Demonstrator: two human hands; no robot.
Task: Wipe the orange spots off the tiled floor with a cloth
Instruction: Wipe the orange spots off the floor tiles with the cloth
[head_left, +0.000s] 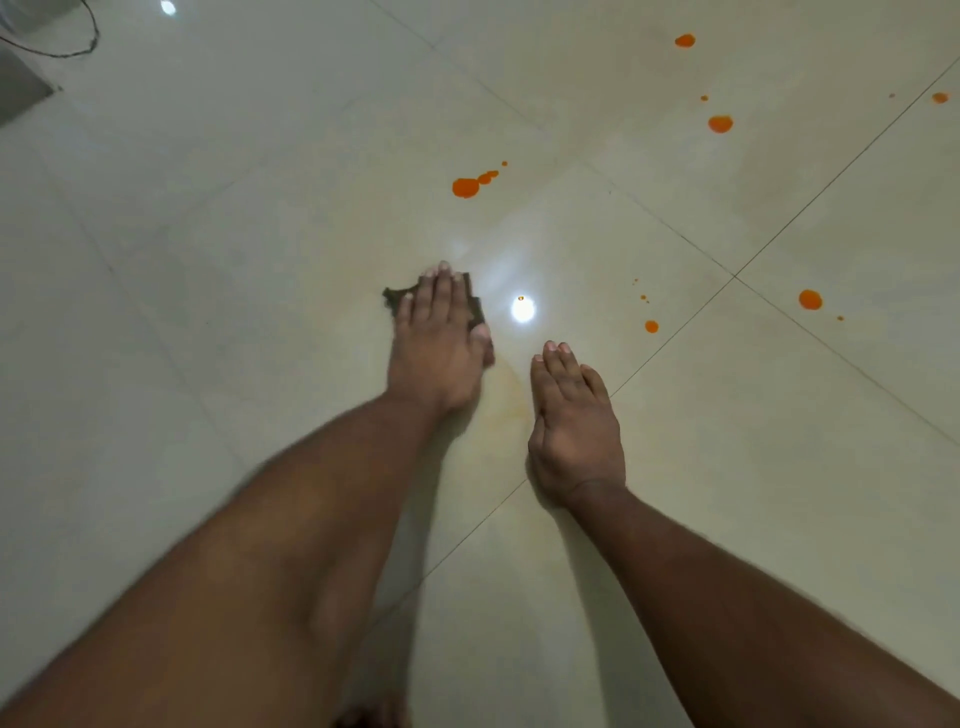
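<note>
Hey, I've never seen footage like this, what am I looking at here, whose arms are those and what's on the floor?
This is one picture from a camera worn on a person's head, looking down at their own bare arms. The left hand presses a dark crumpled cloth flat on the glossy pale tiled floor. The right hand rests flat on the tile, holding nothing. Orange spots remain ahead and to the right, the largest orange blob just beyond the cloth. The bright white dot is a reflected light.

Glossy pale cream tiled floor (753, 467) with thin dark grout lines (675, 332) crossing diagonally, a bright lamp reflection (522, 309) and a smaller one (168, 7) at top left, near a thin dark cable loop (78, 49) and what may be a grey mat edge (21, 91).
</note>
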